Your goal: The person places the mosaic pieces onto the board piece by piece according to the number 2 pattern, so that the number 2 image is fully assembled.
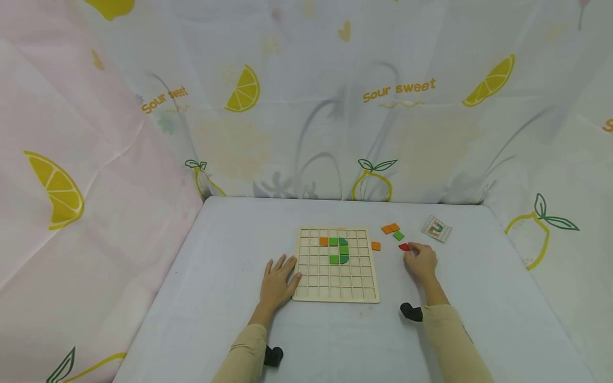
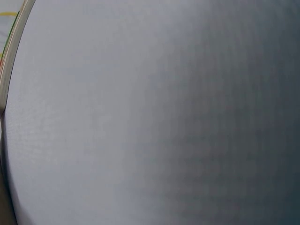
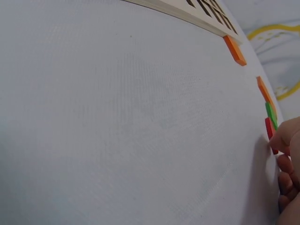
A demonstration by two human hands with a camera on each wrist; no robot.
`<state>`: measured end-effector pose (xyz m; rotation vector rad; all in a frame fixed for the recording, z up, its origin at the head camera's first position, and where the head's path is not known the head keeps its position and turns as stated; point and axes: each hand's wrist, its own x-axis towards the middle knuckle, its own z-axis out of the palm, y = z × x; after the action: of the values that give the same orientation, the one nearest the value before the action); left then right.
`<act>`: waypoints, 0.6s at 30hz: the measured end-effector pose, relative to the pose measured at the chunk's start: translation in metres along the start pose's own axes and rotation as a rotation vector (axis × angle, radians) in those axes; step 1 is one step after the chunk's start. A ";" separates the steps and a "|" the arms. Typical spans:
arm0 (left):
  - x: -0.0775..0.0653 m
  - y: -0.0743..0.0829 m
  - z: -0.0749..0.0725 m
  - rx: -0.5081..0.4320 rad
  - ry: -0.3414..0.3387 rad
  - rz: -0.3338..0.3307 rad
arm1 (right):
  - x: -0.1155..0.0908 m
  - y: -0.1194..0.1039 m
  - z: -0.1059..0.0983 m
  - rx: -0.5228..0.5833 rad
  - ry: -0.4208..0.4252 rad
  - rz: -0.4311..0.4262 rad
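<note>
A square wooden grid board [image 1: 313,279] lies on the white table, with an orange tile [image 1: 324,241] and several green tiles [image 1: 344,250] set in its upper cells. My left hand [image 1: 276,284], fingers spread, rests at the board's left edge. Right of the board, my right hand [image 1: 421,261] pinches a red tile [image 1: 404,247] with a curved edge, low at the tabletop. In the right wrist view the thumb and fingers meet at that red tile [image 3: 269,127]; part of it is hidden. The left wrist view catches only the board's edge [image 2: 14,56] beside blurred white cloth.
Loose orange tiles [image 1: 390,228] and a green tile [image 1: 398,235] lie beyond the red one. Another orange tile [image 1: 375,246] sits beside the board's right edge. Farther right is a small pattern card [image 1: 437,229]. Printed cloth walls [image 1: 306,133] stand behind and beside the table.
</note>
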<state>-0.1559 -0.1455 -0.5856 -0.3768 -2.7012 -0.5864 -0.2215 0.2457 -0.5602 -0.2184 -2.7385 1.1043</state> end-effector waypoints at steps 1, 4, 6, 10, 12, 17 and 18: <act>0.000 0.000 0.000 0.000 0.000 -0.001 | 0.000 -0.001 0.001 -0.008 -0.002 0.011; 0.000 0.000 0.001 0.002 -0.001 -0.003 | -0.001 -0.003 0.002 -0.032 -0.003 0.029; -0.001 0.000 0.001 0.002 -0.001 -0.004 | -0.001 -0.005 0.002 -0.051 0.001 0.032; -0.001 0.001 0.000 0.002 -0.011 -0.007 | -0.002 -0.007 0.004 -0.081 0.012 0.031; -0.001 0.001 0.000 0.002 -0.015 -0.009 | -0.001 -0.007 0.004 -0.080 0.012 0.028; 0.000 0.001 0.000 0.005 -0.017 -0.010 | 0.000 -0.008 0.005 -0.101 0.002 -0.027; 0.000 0.000 0.000 0.006 -0.015 -0.009 | 0.000 -0.009 0.004 -0.107 0.000 -0.039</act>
<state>-0.1556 -0.1453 -0.5854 -0.3690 -2.7198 -0.5805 -0.2235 0.2367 -0.5573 -0.1785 -2.7920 0.9491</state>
